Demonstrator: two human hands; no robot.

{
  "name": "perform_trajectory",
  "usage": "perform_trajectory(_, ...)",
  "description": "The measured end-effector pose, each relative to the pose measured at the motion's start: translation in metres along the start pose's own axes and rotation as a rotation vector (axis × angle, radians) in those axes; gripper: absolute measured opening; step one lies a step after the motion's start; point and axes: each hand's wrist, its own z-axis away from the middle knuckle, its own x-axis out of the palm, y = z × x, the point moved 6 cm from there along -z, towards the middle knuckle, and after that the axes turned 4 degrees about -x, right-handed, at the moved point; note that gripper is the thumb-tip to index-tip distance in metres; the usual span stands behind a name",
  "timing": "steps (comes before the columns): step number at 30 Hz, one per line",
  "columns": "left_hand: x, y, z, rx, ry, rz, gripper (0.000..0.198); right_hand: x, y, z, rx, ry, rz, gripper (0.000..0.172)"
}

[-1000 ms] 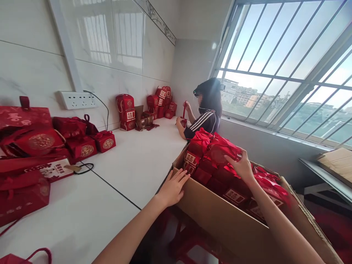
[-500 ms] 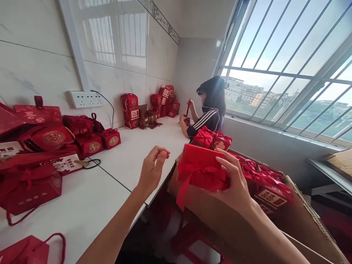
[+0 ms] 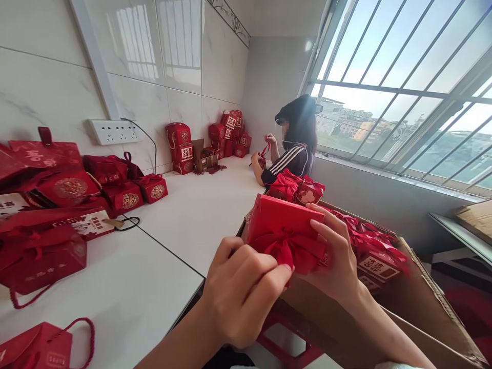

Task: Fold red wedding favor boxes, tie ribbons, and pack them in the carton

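Observation:
A red gift box (image 3: 282, 212) with a ribbon bow (image 3: 285, 245) on its near face is held up over the edge of a cardboard carton. My right hand (image 3: 338, 256) grips the box by its right side, fingers over the top edge and palm beneath. My left hand (image 3: 246, 287) is closed in a pinch on the lower part of the bow, thumb and forefinger together at the ribbon. The left fingers cover part of the box's lower left side.
The cardboard carton (image 3: 430, 287) at right holds several red boxes with bows (image 3: 378, 269). More red boxes (image 3: 126, 197) line the white table (image 3: 154, 279) at left and far back. A co-worker (image 3: 294, 148) sits beyond, handling red ribbon. A power strip (image 3: 115, 131) is on the wall.
My left hand has moved right and down from open air onto the bow, closing on its ribbon. The box has tilted slightly in my right hand.

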Motion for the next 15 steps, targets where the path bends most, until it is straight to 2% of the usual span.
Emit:
perform_trajectory(7,0.004,0.001,-0.006,0.012,0.013,0.007,0.011,-0.006,-0.004,0.003,-0.009,0.003,0.07,0.073)
perform_trajectory(9,0.008,-0.013,-0.009,-0.011,0.049,-0.009,0.009,-0.007,-0.001,0.006,0.0,-0.011,0.08,0.074)
perform_trajectory(11,0.019,-0.042,-0.009,-0.153,0.045,-0.087,0.004,-0.007,0.014,0.011,0.061,-0.025,0.07,0.074)
perform_trajectory(12,0.03,-0.06,-0.005,-0.272,-0.008,-0.144,0.001,-0.008,0.029,0.014,0.143,-0.013,0.06,0.074)
perform_trajectory(13,0.044,-0.08,0.002,-0.413,-0.118,-0.201,0.003,-0.011,0.048,0.019,0.265,0.025,0.045,0.073)
perform_trajectory(15,0.079,-0.105,0.027,-0.569,-0.424,-0.222,0.009,-0.017,0.098,0.037,0.612,0.161,-0.044,0.066)
